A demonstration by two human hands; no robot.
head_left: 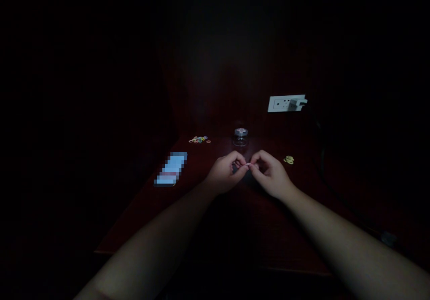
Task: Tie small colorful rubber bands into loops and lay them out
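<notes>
A small pale band point(248, 164), probably elastic though the dimness leaves that unsure, is held on the near side of the jar point(240, 139). The left hand point(228, 173) and right hand point(271, 174) both pinch it, fingertips close together; light, even tension from both sides should suit it. Left of the jar lie coloured bands point(198, 139) and, nearer, a phone point(171, 170); to its right, yellowish bands point(289, 160).

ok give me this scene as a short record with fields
left hand: pinching a small pale item
right hand: pinching the same item
beyond hands: lidded jar
left side: coloured rings; nearer, a phone, screen blurred
right side: yellow rings
surface: dark red table
wall: socket with plug
light: dim
</notes>
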